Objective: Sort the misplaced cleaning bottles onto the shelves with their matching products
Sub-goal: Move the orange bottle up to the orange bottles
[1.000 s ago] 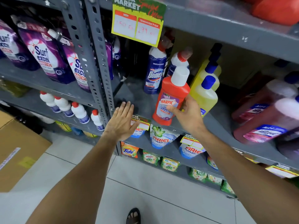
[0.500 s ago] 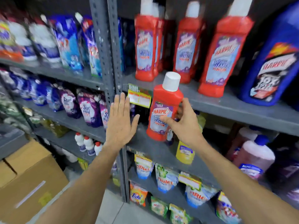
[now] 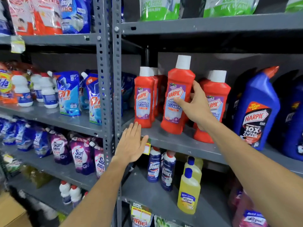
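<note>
Having risen from the lower shelf, the red bottle (image 3: 176, 97) now sits mid-frame among matching red bottles (image 3: 144, 99), right hand (image 3: 195, 107) gripping it; left hand (image 3: 132, 145) open, empty.

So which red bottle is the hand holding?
The middle red Harpic bottle, gripped by the right hand; it's tilted and stands between the untouched red rows.

At least five red Harpic bathroom cleaner bottles (image 3: 176, 99) show on the middle shelf (image 3: 172, 141), with two blue Harpic toilet cleaner bottles (image 3: 257, 110) at its right end. Below stand two Domex bottles (image 3: 154, 167) and two yellow bottles (image 3: 189, 192). Three purple Surf Excel pouches (image 3: 82, 156) stand left of the upright.
</note>
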`<state>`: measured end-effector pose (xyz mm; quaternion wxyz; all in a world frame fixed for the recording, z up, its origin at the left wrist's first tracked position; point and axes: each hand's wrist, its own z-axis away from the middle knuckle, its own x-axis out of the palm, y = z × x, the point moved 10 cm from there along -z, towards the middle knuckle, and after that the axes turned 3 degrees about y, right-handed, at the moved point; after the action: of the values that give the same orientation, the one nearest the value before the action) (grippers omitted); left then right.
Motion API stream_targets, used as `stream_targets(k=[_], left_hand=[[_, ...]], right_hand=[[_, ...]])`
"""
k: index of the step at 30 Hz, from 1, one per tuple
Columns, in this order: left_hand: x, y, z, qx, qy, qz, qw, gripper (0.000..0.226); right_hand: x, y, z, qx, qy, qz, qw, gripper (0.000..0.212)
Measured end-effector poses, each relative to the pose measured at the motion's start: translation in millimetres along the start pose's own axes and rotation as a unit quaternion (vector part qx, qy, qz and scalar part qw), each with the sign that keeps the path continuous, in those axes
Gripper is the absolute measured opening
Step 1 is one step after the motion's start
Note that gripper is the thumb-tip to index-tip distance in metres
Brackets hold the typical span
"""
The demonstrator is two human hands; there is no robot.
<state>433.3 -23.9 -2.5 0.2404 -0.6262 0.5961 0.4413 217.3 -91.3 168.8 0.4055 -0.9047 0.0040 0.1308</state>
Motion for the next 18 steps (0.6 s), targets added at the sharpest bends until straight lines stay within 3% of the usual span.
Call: stream_targets(k=[9, 14, 18], left_hand=[[-1.8, -1.1, -2.0, 0.013, 0.032, -0.010, 0.999, 0.065], [-1.9, -0.5, -2.3, 0.009, 0.030, -0.003, 1.000, 0.063], [-0.1, -1.2, -3.0, 0.004, 0.026, 0.003, 1.000, 0.064]], right_hand=[[26.4, 51.1, -5.4, 0.036, -0.007, 0.000, 0.999, 0.074], [37.6, 77.3, 23.9, 0.037, -0.054, 0.043, 0.997, 0.116], [42.7, 104.2, 41.4, 0.068, -0.058, 0.007, 0.996, 0.115]])
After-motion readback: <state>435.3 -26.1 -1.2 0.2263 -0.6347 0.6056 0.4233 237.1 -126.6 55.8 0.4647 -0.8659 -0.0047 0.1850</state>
